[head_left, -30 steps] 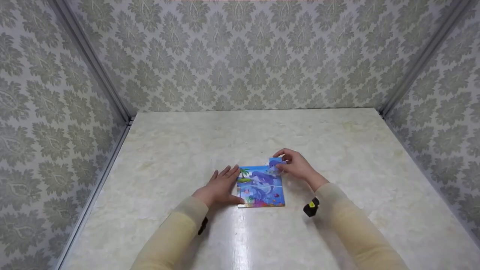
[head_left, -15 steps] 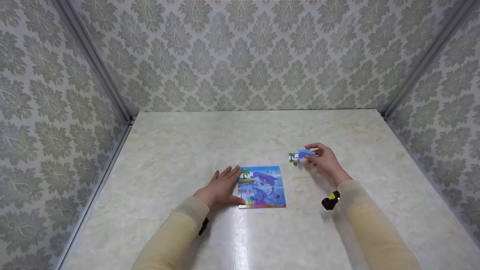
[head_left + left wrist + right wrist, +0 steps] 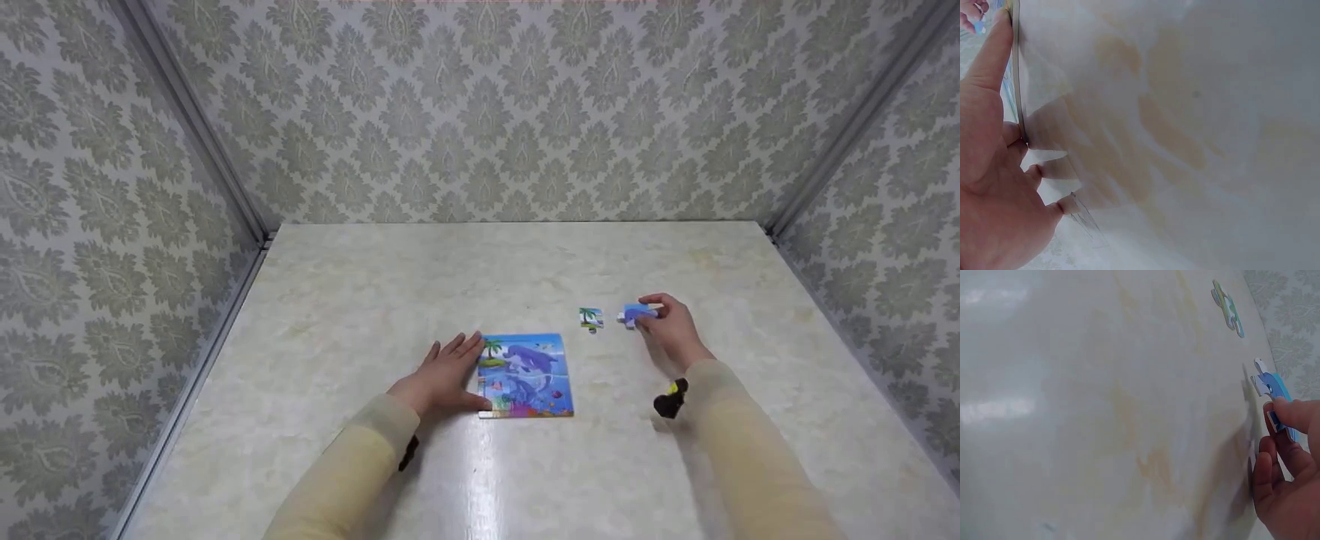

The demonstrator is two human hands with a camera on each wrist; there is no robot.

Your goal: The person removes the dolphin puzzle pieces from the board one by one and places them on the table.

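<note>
A square dolphin puzzle board lies on the table in the head view. My left hand rests along its left side, fingers spread, the thumb on the lower left corner. In the left wrist view the thumb lies over the board's edge. Farther right, my right hand pinches a blue puzzle piece with a dolphin's head between thumb and fingers. The right wrist view has this puzzle piece tilted, its shadow on the table beside it. A second puzzle piece, with a palm tree, lies flat just left of it.
The pale marbled table is bordered by patterned walls at the back and both sides. A dark wrist device hangs under the right forearm. Glare streaks the table in front of the board.
My right hand has carried the dolphin piece from the board's upper right corner to the right, past the palm-tree piece, which now shows uncovered and separate. The left hand stays put.
</note>
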